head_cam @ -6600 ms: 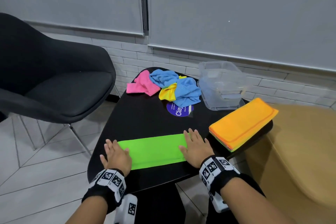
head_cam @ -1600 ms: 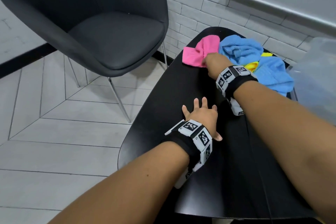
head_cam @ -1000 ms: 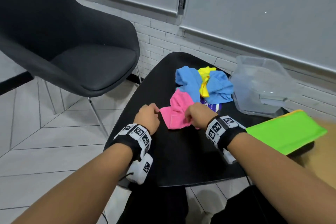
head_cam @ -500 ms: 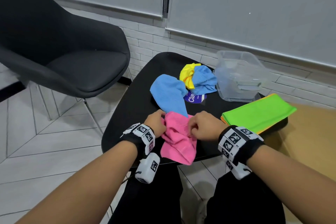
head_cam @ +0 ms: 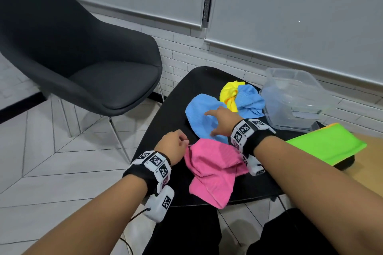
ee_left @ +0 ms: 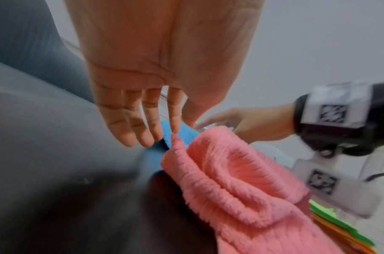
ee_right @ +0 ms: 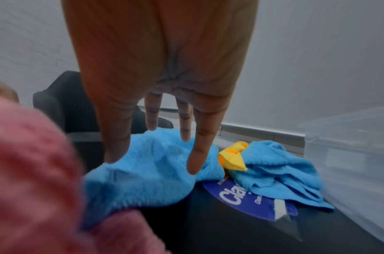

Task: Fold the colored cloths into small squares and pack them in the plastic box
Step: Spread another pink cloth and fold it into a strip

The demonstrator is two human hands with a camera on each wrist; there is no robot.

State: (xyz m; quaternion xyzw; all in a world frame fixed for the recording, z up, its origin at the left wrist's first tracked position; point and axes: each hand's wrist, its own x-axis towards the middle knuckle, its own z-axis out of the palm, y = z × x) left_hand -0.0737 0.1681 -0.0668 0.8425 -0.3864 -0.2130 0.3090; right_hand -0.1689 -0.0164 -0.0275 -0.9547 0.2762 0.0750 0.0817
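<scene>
Nearest you, the crumpled pink microfibre cloth lies on the near part of the small black table, one corner drooping over the near edge. Your left hand sits just left of it. In the left wrist view your fingers are straight and relaxed, the forefinger tip at a raised corner of the pink cloth; whether it pinches that corner against the thumb, you cannot tell from these views.

Just beyond, your right hand is spread, fingers straight, over the nearer rumpled light blue cloth, which touches the far edge of the pink one. The right wrist view shows your fingertips resting on it, gripping nothing.

To your right, a flat stack of folded cloths, bright green on top and orange beneath, lies at the table's right edge.

Farther back, a second light blue cloth is bunched with a yellow cloth, partly covering a round blue sticker. Right of them stands the clear plastic box, at the far right of the table. A dark grey chair stands left of the table.
</scene>
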